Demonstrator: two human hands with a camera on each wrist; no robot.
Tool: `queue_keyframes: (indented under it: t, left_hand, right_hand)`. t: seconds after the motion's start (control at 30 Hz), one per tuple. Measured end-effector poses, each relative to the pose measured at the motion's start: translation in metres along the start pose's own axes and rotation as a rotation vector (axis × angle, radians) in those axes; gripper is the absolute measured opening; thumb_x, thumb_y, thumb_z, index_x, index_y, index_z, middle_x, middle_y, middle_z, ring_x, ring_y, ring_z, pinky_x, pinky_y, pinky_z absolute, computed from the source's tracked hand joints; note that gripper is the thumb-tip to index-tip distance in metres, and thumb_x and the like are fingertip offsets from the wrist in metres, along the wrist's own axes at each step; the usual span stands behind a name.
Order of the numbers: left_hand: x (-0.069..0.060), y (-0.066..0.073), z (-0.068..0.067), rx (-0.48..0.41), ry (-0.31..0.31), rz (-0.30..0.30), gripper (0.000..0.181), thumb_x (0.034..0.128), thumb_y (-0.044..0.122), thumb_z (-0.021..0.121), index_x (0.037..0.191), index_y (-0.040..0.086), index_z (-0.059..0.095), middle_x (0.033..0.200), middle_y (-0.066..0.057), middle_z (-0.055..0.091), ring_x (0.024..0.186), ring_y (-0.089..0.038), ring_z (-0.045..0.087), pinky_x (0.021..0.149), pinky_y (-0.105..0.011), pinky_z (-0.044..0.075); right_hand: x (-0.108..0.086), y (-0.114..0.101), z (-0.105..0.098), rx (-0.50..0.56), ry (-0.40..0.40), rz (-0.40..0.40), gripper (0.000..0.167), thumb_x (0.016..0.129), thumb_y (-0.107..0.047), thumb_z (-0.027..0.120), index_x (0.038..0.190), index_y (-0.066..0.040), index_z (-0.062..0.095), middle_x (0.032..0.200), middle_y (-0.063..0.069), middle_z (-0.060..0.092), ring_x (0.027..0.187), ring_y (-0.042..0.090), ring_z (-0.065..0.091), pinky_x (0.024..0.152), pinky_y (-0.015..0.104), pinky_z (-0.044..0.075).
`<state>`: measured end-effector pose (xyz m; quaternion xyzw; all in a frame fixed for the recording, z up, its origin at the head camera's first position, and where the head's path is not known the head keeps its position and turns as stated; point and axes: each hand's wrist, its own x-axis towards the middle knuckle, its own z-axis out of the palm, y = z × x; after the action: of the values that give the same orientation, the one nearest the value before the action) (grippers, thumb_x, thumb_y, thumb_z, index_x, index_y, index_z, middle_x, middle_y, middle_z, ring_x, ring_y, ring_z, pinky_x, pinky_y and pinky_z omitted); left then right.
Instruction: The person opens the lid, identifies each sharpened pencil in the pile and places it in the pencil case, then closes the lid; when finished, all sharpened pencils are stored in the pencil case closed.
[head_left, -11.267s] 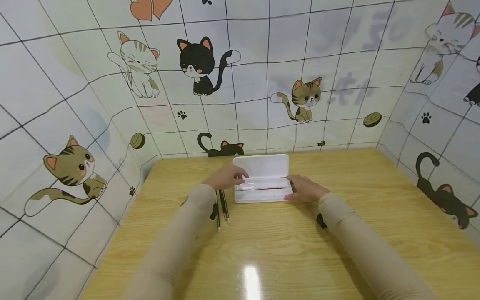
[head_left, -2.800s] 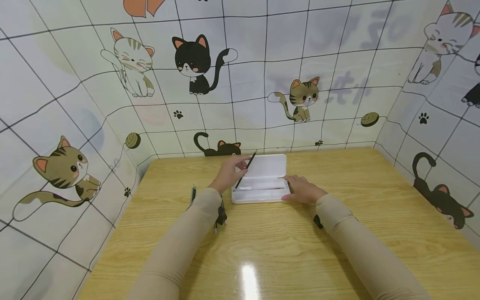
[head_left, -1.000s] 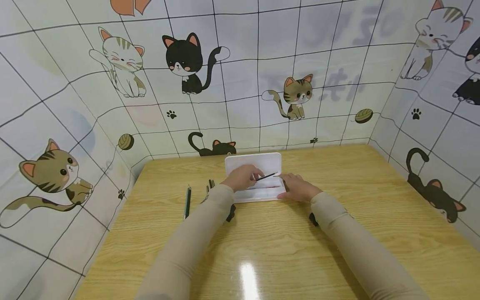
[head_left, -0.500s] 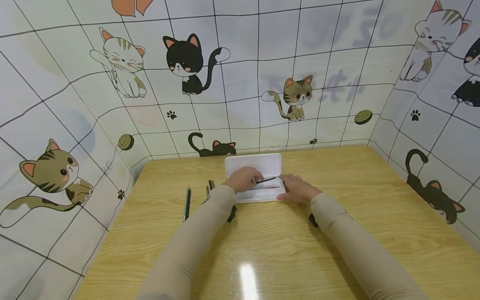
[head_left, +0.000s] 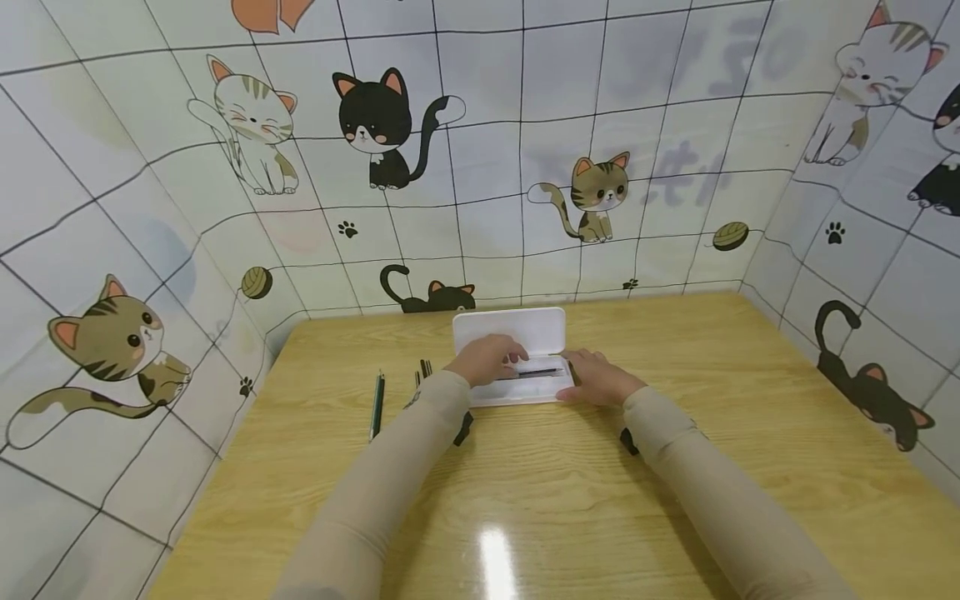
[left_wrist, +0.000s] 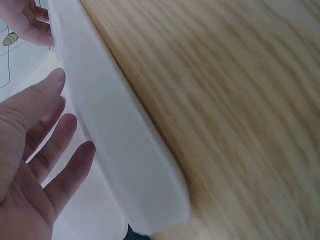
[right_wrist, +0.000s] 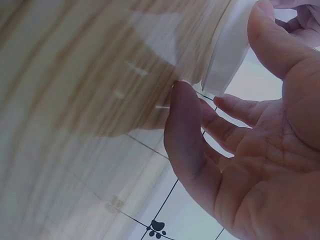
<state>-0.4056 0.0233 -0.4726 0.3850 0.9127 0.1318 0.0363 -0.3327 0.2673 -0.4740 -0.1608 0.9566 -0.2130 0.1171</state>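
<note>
A white pencil case (head_left: 525, 396) stands with its lid (head_left: 546, 327) raised at the back. Inside lies a dark pencil (head_left: 542, 372), lengthwise in the tray. My left hand (head_left: 489, 360) hovers over the left part of the case, fingers loosely bent. In the left wrist view those fingers (left_wrist: 65, 175) are spread beside the case's long wall (left_wrist: 115, 120) and hold nothing. My right hand (head_left: 602, 379) holds the case's right end, thumb at the front corner and fingers behind. The right wrist view shows the thumb (right_wrist: 270, 42) by the case wall (right_wrist: 230, 50).
Left of the case, a dark green pencil (head_left: 377, 406) lies on the wooden table (head_left: 570, 500). Several black pencils (head_left: 425, 369) lie nearer the case, partly covered by the left sleeve. A cat-print wall covering (head_left: 510, 167) rises behind the table and at both sides.
The dark pencil, tilted in the left hand's fingers a second ago, has come down into the case and lies flat. The left hand has let it go. The right hand keeps its place.
</note>
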Motion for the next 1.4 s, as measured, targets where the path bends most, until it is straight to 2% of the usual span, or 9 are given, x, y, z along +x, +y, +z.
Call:
queue_keyframes:
  t: [0.17, 0.33, 0.47, 0.7, 0.87, 1.03, 1.2, 1.4]
  left_hand:
    - [-0.007, -0.007, -0.007, 0.004, 0.039, 0.029, 0.029, 0.0953, 0.022, 0.074, 0.123, 0.020, 0.071, 0.112, 0.004, 0.068, 0.102, -0.012, 0.063, 0.088, -0.028, 0.050]
    - [-0.024, -0.015, -0.022, -0.015, 0.067, 0.046, 0.028, 0.0965, 0.017, 0.072, 0.124, 0.017, 0.071, 0.110, 0.001, 0.068, 0.102, -0.015, 0.063, 0.089, -0.031, 0.051]
    - [-0.037, -0.026, -0.028, -0.027, 0.097, 0.039, 0.027, 0.0963, 0.014, 0.071, 0.123, 0.015, 0.071, 0.107, 0.000, 0.068, 0.099, -0.015, 0.063, 0.086, -0.029, 0.052]
    - [-0.066, -0.049, -0.041, -0.143, 0.092, -0.056, 0.028, 0.0987, 0.012, 0.068, 0.127, 0.010, 0.069, 0.110, -0.003, 0.068, 0.102, -0.019, 0.063, 0.090, -0.036, 0.052]
    - [-0.090, -0.074, -0.051, -0.213, 0.148, -0.125, 0.028, 0.0997, 0.013, 0.066, 0.128, 0.010, 0.068, 0.108, -0.004, 0.068, 0.101, -0.021, 0.062, 0.089, -0.040, 0.052]
    - [-0.115, -0.091, -0.063, -0.263, 0.197, -0.185, 0.029, 0.0993, 0.011, 0.066, 0.128, 0.008, 0.068, 0.108, -0.007, 0.068, 0.100, -0.025, 0.062, 0.084, -0.043, 0.053]
    - [-0.136, -0.104, -0.062, -0.296, 0.229, -0.244, 0.031, 0.0989, 0.009, 0.066, 0.130, 0.005, 0.066, 0.110, -0.012, 0.067, 0.100, -0.028, 0.064, 0.080, -0.042, 0.056]
    - [-0.152, -0.108, -0.061, -0.394, 0.239, -0.341, 0.037, 0.1001, 0.008, 0.063, 0.135, -0.001, 0.060, 0.115, -0.020, 0.065, 0.103, -0.034, 0.066, 0.073, -0.036, 0.059]
  right_hand:
    - [-0.002, -0.001, -0.001, -0.005, 0.006, -0.012, 0.084, 0.096, -0.039, 0.070, 0.154, 0.006, 0.029, 0.152, 0.031, 0.036, 0.136, 0.050, 0.034, 0.110, 0.063, 0.033]
    - [-0.004, -0.003, -0.001, 0.011, -0.009, -0.006, 0.084, 0.097, -0.038, 0.069, 0.156, 0.005, 0.026, 0.155, 0.031, 0.031, 0.141, 0.052, 0.028, 0.112, 0.064, 0.029]
    - [-0.006, -0.003, -0.003, 0.013, -0.008, -0.010, 0.084, 0.098, -0.037, 0.069, 0.156, 0.007, 0.026, 0.156, 0.033, 0.029, 0.142, 0.054, 0.025, 0.112, 0.065, 0.028]
    - [-0.006, 0.000, -0.003, 0.002, -0.001, -0.008, 0.085, 0.098, -0.039, 0.068, 0.156, 0.006, 0.026, 0.156, 0.032, 0.030, 0.142, 0.053, 0.026, 0.113, 0.065, 0.028]
    - [-0.005, -0.001, -0.002, -0.006, 0.001, -0.019, 0.084, 0.098, -0.039, 0.068, 0.156, 0.006, 0.026, 0.156, 0.032, 0.030, 0.141, 0.053, 0.027, 0.112, 0.065, 0.029]
    - [-0.006, -0.002, -0.002, 0.000, 0.006, -0.025, 0.083, 0.098, -0.036, 0.068, 0.155, 0.008, 0.027, 0.155, 0.033, 0.031, 0.141, 0.053, 0.027, 0.112, 0.065, 0.029]
    - [-0.006, -0.003, -0.001, 0.004, 0.004, -0.021, 0.084, 0.098, -0.036, 0.069, 0.155, 0.008, 0.026, 0.156, 0.033, 0.030, 0.142, 0.053, 0.027, 0.113, 0.065, 0.028]
    - [-0.004, -0.002, -0.002, -0.004, 0.001, -0.009, 0.084, 0.098, -0.037, 0.069, 0.156, 0.007, 0.026, 0.156, 0.032, 0.031, 0.142, 0.052, 0.027, 0.113, 0.065, 0.028]
